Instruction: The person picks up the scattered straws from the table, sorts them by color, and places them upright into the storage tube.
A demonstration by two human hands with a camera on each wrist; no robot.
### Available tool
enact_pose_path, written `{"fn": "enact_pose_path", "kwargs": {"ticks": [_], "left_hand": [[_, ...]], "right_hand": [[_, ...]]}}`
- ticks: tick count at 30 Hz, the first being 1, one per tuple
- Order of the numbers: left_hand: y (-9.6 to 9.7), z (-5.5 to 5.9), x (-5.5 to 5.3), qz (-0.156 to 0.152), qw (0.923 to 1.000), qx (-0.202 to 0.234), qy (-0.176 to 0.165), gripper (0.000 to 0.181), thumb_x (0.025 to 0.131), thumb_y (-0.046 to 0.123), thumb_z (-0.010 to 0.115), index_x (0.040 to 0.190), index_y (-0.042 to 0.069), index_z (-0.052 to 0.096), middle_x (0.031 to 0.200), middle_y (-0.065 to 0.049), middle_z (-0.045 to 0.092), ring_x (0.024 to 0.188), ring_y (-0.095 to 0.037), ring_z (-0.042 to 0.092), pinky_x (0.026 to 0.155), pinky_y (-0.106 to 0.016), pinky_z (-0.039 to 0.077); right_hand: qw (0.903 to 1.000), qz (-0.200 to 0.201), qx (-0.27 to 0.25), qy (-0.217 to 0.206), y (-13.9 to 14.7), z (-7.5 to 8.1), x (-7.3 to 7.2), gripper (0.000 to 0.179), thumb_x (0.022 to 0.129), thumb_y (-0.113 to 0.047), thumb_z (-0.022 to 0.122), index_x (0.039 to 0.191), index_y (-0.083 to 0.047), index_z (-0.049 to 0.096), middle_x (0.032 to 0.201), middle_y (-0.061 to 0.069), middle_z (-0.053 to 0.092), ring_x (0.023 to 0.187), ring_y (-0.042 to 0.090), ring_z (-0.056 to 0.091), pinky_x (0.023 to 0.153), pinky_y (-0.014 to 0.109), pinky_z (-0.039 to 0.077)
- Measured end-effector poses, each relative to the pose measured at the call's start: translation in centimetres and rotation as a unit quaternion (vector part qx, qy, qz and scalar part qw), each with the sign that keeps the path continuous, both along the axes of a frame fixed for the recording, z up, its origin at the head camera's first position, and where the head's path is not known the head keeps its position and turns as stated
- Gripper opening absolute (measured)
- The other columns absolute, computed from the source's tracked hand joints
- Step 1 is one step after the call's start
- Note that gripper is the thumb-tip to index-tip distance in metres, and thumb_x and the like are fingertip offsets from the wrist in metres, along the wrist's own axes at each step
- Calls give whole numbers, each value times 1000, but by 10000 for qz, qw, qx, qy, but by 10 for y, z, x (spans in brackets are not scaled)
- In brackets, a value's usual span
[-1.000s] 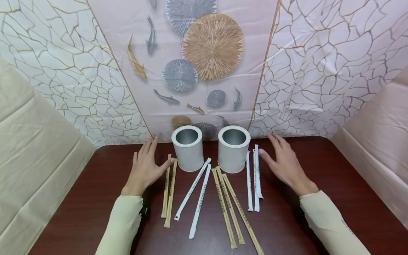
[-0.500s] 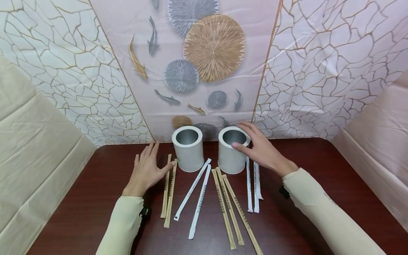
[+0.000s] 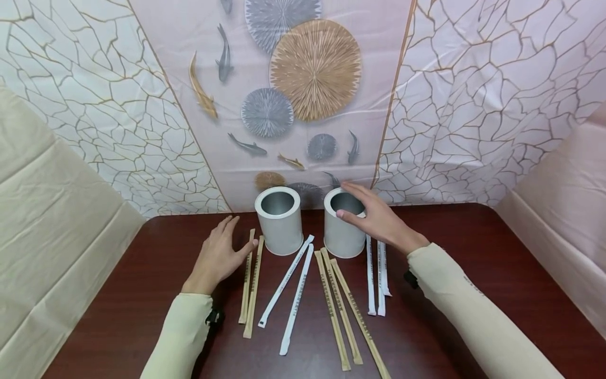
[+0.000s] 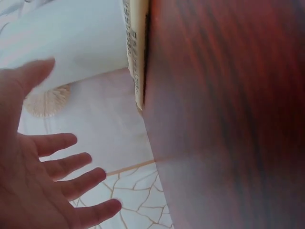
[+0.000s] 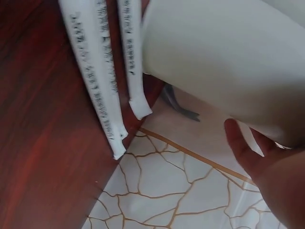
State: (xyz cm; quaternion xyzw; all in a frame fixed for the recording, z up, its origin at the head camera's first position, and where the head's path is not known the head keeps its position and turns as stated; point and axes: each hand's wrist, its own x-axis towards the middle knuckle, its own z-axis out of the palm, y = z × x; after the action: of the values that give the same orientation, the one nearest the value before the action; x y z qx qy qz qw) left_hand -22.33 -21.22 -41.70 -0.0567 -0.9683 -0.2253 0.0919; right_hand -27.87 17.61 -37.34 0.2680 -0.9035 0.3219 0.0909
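Two pale cylindrical cans with open tops stand side by side: the left can [image 3: 279,226] and the right can [image 3: 342,237]. My right hand [image 3: 379,218] spans the right can's upper part from the right, thumb in front and fingers at the back. Whether it touches the can I cannot tell; the fingers look unclenched in the right wrist view. My left hand [image 3: 219,260] hovers left of the left can with fingers spread, holding nothing. Its thumb is near two brown paper-wrapped straws [image 3: 252,287].
Two white-wrapped straws [image 3: 295,300] lie before the left can. Three brown-wrapped straws [image 3: 338,310] fan out before the right can. More white-wrapped straws [image 3: 379,284] lie right of it, partly under my right hand. A patterned cloth [image 3: 303,105] hangs behind the table.
My right hand has swung left from beside the white-wrapped straws to the right can's rim. My left hand has drawn back slightly. Cans and straws stay put.
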Motion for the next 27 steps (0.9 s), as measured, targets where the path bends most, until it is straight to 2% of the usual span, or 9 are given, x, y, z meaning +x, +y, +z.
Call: {"fn": "enact_pose_path", "kwargs": {"ticks": [7, 10, 12, 14, 16, 18, 21, 23, 27], "left_hand": [[6, 6, 14, -132, 9992, 338, -164, 63, 101, 38, 70, 149, 0, 56, 153, -25, 51, 139, -45, 52, 108, -63, 47], [12, 12, 16, -205, 9979, 607, -130, 54, 100, 30, 73, 142, -2, 61, 132, -22, 66, 118, -39, 66, 97, -57, 54], [17, 14, 15, -261, 9957, 853, -253, 47, 99, 23, 74, 137, -4, 64, 115, -16, 73, 100, -31, 72, 87, -50, 58], [22, 15, 14, -255, 9925, 1059, -546, 42, 98, 18, 75, 132, -5, 66, 98, -10, 75, 81, -22, 72, 75, -41, 59], [28, 14, 14, -163, 9889, 1143, -940, 37, 97, 15, 76, 127, -6, 67, 88, -7, 74, 69, -16, 70, 66, -35, 58], [31, 13, 16, -36, 9852, 1109, -1310, 30, 95, 12, 77, 119, -5, 70, 83, -5, 72, 62, -15, 68, 60, -32, 57], [35, 11, 19, 143, 9818, 891, -1670, 23, 93, 13, 81, 108, -2, 73, 79, -5, 70, 60, -14, 68, 58, -31, 57], [37, 10, 21, 148, 9827, 703, -1709, 21, 91, 14, 83, 103, -2, 74, 77, -5, 70, 60, -14, 68, 58, -32, 56], [41, 11, 20, 125, 9866, 450, -1560, 21, 89, 14, 84, 100, -3, 76, 74, -4, 71, 60, -13, 68, 60, -34, 56]], "right_hand": [[9998, 88, -69, 142, 1, -11, -1, 70, 100, -42, 72, 157, -7, 50, 166, 8, 41, 153, 34, 36, 119, 56, 36], [9997, 20, -116, 203, 3, -13, -1, 70, 98, -42, 73, 155, -9, 52, 164, 5, 43, 151, 32, 39, 116, 55, 41], [9995, -37, -200, 258, 5, -13, -2, 69, 97, -42, 75, 154, -10, 54, 163, 4, 44, 150, 31, 41, 113, 54, 43], [9990, -88, -320, 305, 6, -14, -3, 68, 96, -41, 77, 153, -11, 56, 161, 3, 46, 148, 30, 43, 112, 54, 44], [9983, -90, -481, 303, 7, -15, -4, 67, 94, -39, 79, 151, -11, 58, 160, 3, 48, 148, 29, 44, 111, 53, 45], [9977, -52, -613, 280, 6, -16, -5, 67, 93, -39, 80, 151, -12, 59, 159, 3, 49, 147, 28, 44, 111, 52, 45], [9968, 13, -753, 264, 3, -17, -7, 68, 92, -40, 81, 150, -12, 59, 158, 2, 50, 147, 27, 45, 110, 51, 45], [9965, 34, -783, 295, 1, -17, -8, 68, 92, -41, 82, 150, -13, 60, 158, 2, 51, 146, 27, 46, 110, 50, 46], [9962, 22, -790, 353, 1, -16, -9, 67, 91, -41, 82, 149, -13, 61, 157, 2, 52, 145, 27, 47, 109, 50, 47]]}}
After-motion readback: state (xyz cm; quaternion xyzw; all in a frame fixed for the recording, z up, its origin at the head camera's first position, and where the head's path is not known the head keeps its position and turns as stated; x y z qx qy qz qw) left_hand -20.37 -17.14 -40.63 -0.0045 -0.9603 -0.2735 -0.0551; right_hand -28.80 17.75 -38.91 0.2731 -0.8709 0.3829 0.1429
